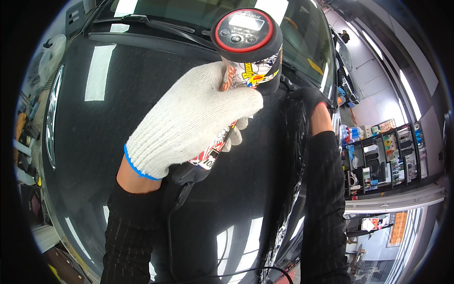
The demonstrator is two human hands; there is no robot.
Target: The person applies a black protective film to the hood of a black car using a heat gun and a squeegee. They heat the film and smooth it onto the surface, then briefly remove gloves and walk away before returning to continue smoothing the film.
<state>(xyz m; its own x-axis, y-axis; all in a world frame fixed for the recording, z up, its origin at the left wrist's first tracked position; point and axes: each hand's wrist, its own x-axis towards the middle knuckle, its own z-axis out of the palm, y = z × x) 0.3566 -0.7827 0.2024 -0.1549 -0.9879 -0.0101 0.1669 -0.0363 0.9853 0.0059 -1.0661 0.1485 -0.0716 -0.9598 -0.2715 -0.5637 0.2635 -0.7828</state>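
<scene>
My left hand (189, 111), in a white knit glove with a blue cuff, is closed around the handle of a heat gun (253, 71). The gun has a comic-style patterned wrap and a round, red-rimmed display on top. Its cord runs down from the handle end. My right hand (309, 98), in a dark glove with a red cuff, is at the bonnet's right side near the windscreen. Beneath it, glossy black film (289, 142) lies wrinkled along the bonnet's edge. The right fingers are too dark against the film to make out.
The black car bonnet (118, 142) fills the middle, with a wiper (156, 26) and the windscreen (189, 16) beyond. A thin black cable (236, 273) crosses low in front. At right stands a shelf (383, 161) full of supplies; clear plastic (49, 59) hangs at far left.
</scene>
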